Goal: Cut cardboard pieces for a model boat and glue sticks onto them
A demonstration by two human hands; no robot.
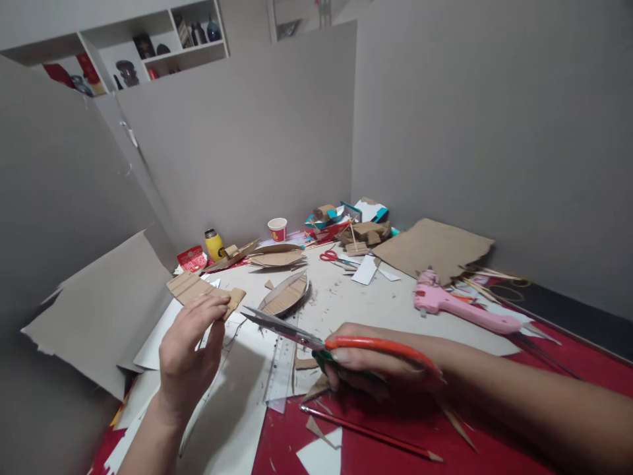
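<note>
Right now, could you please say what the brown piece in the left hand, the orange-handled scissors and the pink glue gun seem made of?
Brown piece: probably corrugated cardboard, matt, given its ridged face. Orange-handled scissors: apparently metal blades, from their dull grey shine; the slightly glossy handle is perhaps plastic. Pink glue gun: likely moulded plastic, from its smooth body.

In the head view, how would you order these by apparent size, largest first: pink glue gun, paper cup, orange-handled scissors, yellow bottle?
1. Orange-handled scissors, though nearness to the camera enlarges them
2. Pink glue gun
3. Yellow bottle and paper cup: too alike to rank surely
</note>
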